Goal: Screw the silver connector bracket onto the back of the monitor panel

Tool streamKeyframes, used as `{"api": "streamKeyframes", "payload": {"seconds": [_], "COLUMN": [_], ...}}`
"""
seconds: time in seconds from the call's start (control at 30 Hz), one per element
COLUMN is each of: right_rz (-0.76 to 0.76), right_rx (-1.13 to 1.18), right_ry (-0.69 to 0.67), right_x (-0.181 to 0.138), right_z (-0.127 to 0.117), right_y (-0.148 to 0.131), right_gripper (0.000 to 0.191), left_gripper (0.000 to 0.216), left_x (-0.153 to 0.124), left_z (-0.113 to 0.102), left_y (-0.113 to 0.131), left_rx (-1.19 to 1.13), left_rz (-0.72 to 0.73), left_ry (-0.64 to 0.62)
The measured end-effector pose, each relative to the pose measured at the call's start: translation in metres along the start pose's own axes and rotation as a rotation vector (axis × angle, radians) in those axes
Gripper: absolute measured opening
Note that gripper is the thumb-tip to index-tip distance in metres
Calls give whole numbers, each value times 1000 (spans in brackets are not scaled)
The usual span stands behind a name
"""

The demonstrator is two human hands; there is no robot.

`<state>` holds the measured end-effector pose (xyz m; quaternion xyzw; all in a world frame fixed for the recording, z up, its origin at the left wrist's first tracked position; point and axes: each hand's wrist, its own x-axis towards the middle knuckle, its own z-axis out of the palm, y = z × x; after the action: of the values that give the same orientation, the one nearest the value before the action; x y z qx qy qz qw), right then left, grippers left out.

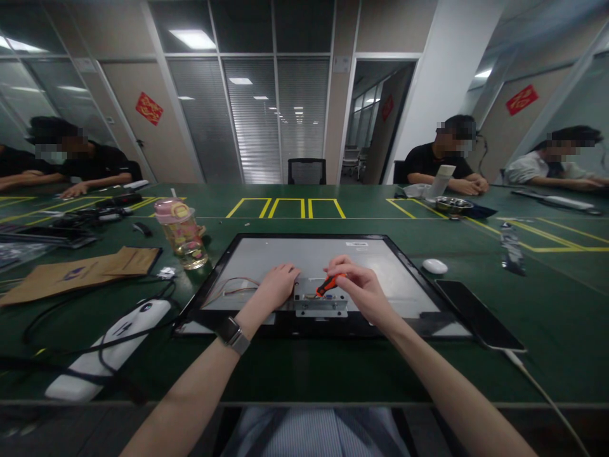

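A flat display panel point(266, 254) with a black frame and a grey back lies on the green table in front of me. A metal bracket point(321, 308) with small connectors sits near its front edge. My right hand point(364, 289) grips an orange and black screwdriver point(328, 285), tilted, its lower end down by the bracket. My left hand point(278, 285) rests on the panel just left of the bracket, fingers laid down and fingertips partly hidden. Thin wires point(238, 289) lie on the panel left of that hand.
To the left are a drink bottle point(183, 235), a brown paper bag point(80, 273) and a white power strip point(114, 343) with black cables. On the right lie a phone point(478, 314) with a white cable and a white case point(434, 266). Several people sit across the table.
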<state>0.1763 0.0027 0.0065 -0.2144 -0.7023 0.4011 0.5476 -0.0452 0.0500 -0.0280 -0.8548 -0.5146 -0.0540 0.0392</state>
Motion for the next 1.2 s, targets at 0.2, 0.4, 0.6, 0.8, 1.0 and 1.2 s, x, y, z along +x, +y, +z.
{"api": "streamKeyframes", "payload": {"seconds": [0.2, 0.4, 0.6, 0.8, 1.0, 1.2], "right_rz": [77, 55, -44, -255, -221, -213], "right_rx": [26, 34, -145, -375, -340, -327], "right_ry": [-7, -46, 88, 116, 140, 114], "right_x": [0, 3, 2, -2, -1, -2], "right_z": [-2, -3, 1, 8, 9, 6], "right_y": [0, -5, -7, -11, -10, -13], "right_gripper": [28, 28, 16, 30, 29, 27], "left_gripper": [32, 31, 32, 33, 31, 32], "left_x": [-2, -1, 1, -1, 0, 0], "left_z": [-2, -2, 2, 0, 1, 3], "left_y": [0, 1, -2, -1, -1, -2], "left_rx": [-5, 3, 12, 14, 17, 20], "left_rz": [14, 5, 9, 17, 22, 14], "left_ry": [10, 0, -4, 11, 12, 15]}}
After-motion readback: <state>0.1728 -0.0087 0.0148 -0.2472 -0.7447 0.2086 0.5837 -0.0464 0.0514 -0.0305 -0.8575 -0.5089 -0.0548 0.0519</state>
